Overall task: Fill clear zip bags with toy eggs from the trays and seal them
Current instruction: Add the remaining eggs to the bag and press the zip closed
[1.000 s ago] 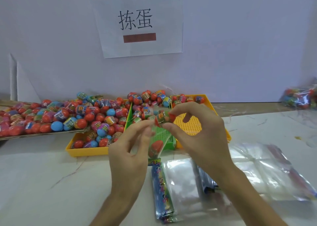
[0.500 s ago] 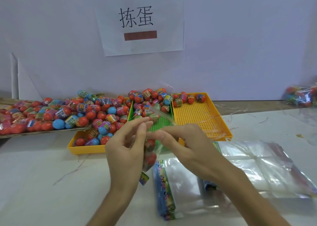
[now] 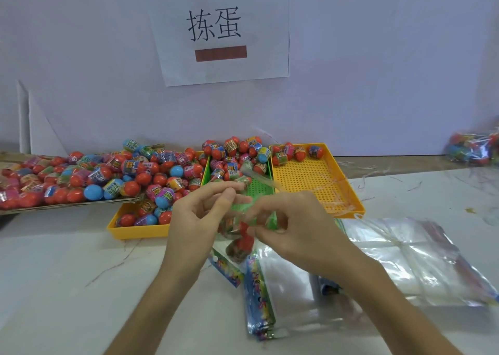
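While both hands meet above the middle of the counter (image 3: 67, 273), a clear zip bag (image 3: 237, 246) hangs between them, its lower end just over the surface.

Left hand (image 3: 197, 219): thumb and forefinger drawn together on the bag's upper edge, remaining fingers (image 3: 229, 192) loosely bent.

Right hand (image 3: 299, 236): fingers (image 3: 264, 214) curled in, pinching the bag near its top; exact contact blurred.

Bag contents: toy eggs, red showing through, count unclear.

Along the far edge, side by side:
- first yellow tray (image 3: 140, 232), heaped with loose eggs (image 3: 162, 174)
- green tray (image 3: 260, 190), eggs at its far end
- second yellow tray (image 3: 351, 192), a few eggs along its far wall

Cardboard tray (image 3: 70, 206) of eggs at far left, overlapping the first yellow tray. Pile of empty bags (image 3: 405, 260) toward the near right corner. Filled bag (image 3: 472, 149) at the far right edge.
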Demonstrator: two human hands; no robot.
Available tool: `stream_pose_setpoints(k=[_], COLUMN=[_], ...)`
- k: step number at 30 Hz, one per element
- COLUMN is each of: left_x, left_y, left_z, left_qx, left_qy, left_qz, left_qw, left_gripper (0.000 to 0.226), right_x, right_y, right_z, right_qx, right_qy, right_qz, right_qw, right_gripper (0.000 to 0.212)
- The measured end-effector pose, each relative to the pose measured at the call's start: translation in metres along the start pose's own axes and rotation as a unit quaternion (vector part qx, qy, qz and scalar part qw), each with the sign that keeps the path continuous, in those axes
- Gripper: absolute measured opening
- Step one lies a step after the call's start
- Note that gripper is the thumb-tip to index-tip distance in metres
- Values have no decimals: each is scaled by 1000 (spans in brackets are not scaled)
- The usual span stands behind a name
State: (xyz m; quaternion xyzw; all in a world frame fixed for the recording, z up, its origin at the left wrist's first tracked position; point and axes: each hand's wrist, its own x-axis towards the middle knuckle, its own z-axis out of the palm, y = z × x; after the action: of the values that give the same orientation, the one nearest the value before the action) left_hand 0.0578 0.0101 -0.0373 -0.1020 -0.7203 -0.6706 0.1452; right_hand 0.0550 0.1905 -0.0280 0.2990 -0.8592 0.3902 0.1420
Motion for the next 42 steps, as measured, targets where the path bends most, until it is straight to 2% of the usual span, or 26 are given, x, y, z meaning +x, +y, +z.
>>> stream_pose_setpoints(k=[4, 9, 13, 16, 18, 20, 23, 26, 28, 30, 33, 36, 39, 42], left_x=[-5, -5, 0, 2, 2, 1, 1, 6, 10, 13, 15, 14, 12, 15], left_y=[-2, -4, -3, -5, -8, -9, -9, -10, -10, -8, -7, -7, -4, -3], left_z=[6, 8, 5, 3, 4, 5, 5, -4, -11, -15, -17, -15, -13, -19], left_qx=[3, 6, 16, 42, 49, 40, 7, -23, -54, -72, -87, -107, -105, -132], left_qy=[-25, -28, -23, -57, -79, -74, -12, 103, 180, 240, 276, 283, 300, 347], left_qz=[12, 20, -18, -54, -71, -70, -65, -70, -79, -80, -81, -88, -85, -91], left_qw=[1000, 999, 999, 996, 993, 994, 998, 992, 979, 965, 954, 949, 944, 924], left_gripper=[22, 22, 24, 27, 30, 27, 27, 24, 15, 10, 12, 19, 29, 27], right_x=[0, 0, 0, 0, 0, 1, 1, 2, 4, 10, 26, 49, 73, 90], right_y=[1, 6, 4, 6, 7, 6, 3, 4, 10, 17, 18, 13, 4, -1], right_z=[2, 2, 8, 9, 7, 5, 1, -6, -8, -5, 1, 12, 35, 59], right_qx=[0, -28, -23, 3, 6, 11, 28, 46, 54, 26, -38, -78, -85, -99], right_qy=[-90, -90, 26, 107, 143, 163, 234, 300, 264, 158, 16, -54, -95, -135], right_qz=[42, 44, 6, 3, 4, 2, -3, 10, 53, 106, 143, 139, 137, 141], right_qw=[995, 995, 999, 994, 990, 987, 972, 953, 961, 981, 989, 986, 982, 976], right_gripper=[28, 34, 32, 24, 19, 23, 34, 26, 21, 20, 9, 8, 17, 24])
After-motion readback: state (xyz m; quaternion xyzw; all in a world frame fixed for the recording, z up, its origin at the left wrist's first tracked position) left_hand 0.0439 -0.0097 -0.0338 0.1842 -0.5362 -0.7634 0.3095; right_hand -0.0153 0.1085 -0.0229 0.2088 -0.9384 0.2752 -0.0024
